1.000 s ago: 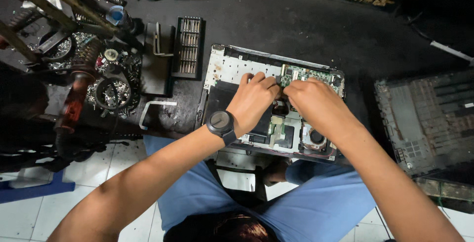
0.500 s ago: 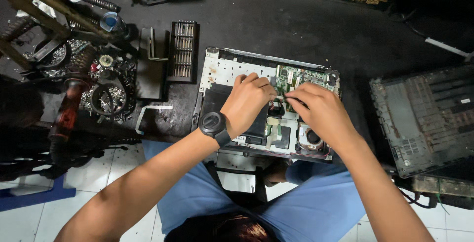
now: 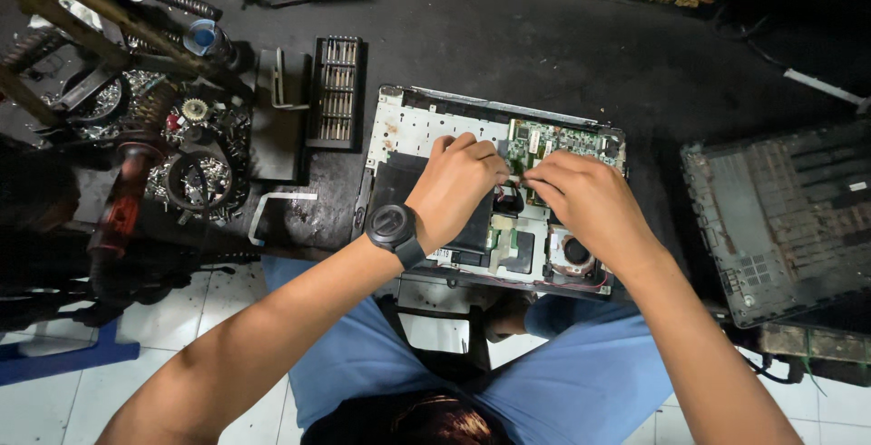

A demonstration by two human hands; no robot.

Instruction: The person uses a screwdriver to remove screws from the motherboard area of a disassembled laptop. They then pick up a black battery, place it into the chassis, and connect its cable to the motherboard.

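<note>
Both hands sit almost where they were half a second ago, though the fingertips have drawn closer together over the green circuit board [image 3: 562, 144] inside the opened grey laptop chassis [image 3: 408, 127]. That chassis lies flat on the dark workbench [image 3: 562, 46], directly ahead of the person's blue-clad lap.

Wearing a round black wristwatch [image 3: 394, 227], the left hand [image 3: 458, 182] arches over the black battery panel [image 3: 399, 182], fingers curled narrow and tips pressed down at the board's left edge. Mirroring it, the right hand [image 3: 585, 195] has its fingers pinched narrow toward the same spot; whether either hand actually grips a small part cannot be told, since the fingers hide it. Thin red wires [image 3: 504, 195] show between the two hands. Just below the right hand sits a round cooling fan [image 3: 573, 253].

Left of the chassis stands a black rack of screwdriver bits [image 3: 337, 91], and a removed dark laptop cover [image 3: 789, 218] lies well apart on the right.
</note>
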